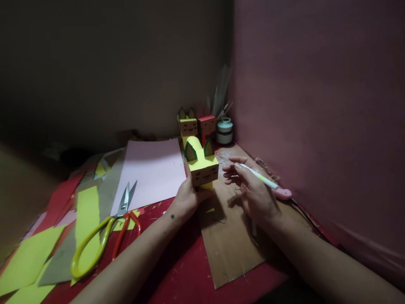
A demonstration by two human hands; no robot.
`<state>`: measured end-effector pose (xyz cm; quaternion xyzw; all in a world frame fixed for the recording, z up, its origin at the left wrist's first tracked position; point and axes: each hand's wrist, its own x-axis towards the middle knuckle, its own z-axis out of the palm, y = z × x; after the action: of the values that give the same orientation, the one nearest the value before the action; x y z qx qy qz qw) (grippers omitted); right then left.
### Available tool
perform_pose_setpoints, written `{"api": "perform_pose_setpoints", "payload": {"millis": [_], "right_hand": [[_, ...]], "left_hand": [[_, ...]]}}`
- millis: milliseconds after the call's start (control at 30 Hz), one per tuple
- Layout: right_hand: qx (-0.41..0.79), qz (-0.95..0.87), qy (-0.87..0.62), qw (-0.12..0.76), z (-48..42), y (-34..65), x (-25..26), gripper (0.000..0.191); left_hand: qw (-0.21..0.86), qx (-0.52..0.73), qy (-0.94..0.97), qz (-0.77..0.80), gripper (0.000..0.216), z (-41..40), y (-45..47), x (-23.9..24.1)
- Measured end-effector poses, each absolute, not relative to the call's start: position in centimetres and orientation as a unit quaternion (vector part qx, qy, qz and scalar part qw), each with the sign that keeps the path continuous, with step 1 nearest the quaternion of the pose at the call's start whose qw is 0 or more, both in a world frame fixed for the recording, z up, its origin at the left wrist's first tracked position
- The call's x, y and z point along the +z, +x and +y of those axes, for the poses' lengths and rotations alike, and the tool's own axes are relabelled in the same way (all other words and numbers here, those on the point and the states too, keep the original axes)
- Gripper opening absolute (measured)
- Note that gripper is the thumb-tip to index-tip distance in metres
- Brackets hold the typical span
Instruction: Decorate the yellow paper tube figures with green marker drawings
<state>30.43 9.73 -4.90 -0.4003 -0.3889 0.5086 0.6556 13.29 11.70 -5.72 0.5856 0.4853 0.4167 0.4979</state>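
My left hand (185, 197) is closed around a yellow paper animal figure (202, 161), gripping it low on its body. The figure has a boxy head with a drawn face, two green-edged pointed ears and a rounded yellow part behind. To its right, my right hand (253, 190) holds a white pen (261, 176) with a yellow band, resting across the thumb side. The fingers of this hand are loosely curled and point towards the figure without touching it. Beyond the right hand lies a pink-handled tool (282, 193) with a dark cord, partly hidden.
A brown cardboard sheet (228, 253) lies on the red tabletop (180, 270). Scissors (123, 207) with yellow and red handles, a pink sheet (152, 169) and yellow scraps (31, 257) are on the left. Behind stand two box figures (189, 126) and a pale blue jar (224, 131). A wall borders the right.
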Motion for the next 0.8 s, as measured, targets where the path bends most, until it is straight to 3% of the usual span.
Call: {"api": "perform_pose_setpoints", "payload": {"millis": [400, 567, 800], "right_hand": [[0.479, -0.413, -0.355, 0.688, 8.9, 30.3, -4.5, 0.016], [0.407, -0.483, -0.339, 0.697, 8.0, 30.7, -4.6, 0.026], [0.310, -0.571, -0.310, 0.694, 5.1, 30.1, -3.8, 0.021]], "left_hand": [[0.525, 0.443, 0.546, 0.480, 0.034, 11.0, 12.7, -4.1], [0.514, 0.455, 0.551, 0.473, 0.038, 10.5, 11.7, -2.2], [0.511, 0.471, 0.559, 0.452, 0.048, 8.4, 10.9, -0.3]]}}
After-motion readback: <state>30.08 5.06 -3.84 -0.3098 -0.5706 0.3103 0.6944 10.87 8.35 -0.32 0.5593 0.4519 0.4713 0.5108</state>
